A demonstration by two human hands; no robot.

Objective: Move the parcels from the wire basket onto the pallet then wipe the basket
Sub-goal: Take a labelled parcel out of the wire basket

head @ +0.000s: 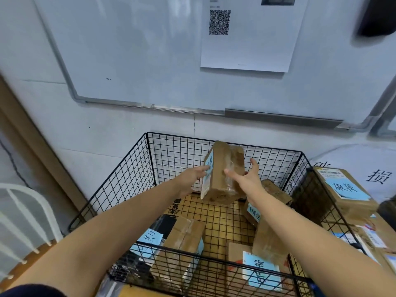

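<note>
The basket (182,137) holds other parcels (184,239). One parcel (218,182) is up above its floor, pressed between the left hand (190,179) and right hand (248,179), fingers straight. This looks like the unloading step; next it needs carrying to the pallet, which is not visible.

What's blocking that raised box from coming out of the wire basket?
Nothing visible. The left hand and right hand press the parcel directly, and the wire basket is open on top. The pallet itself isn't visible.
</note>
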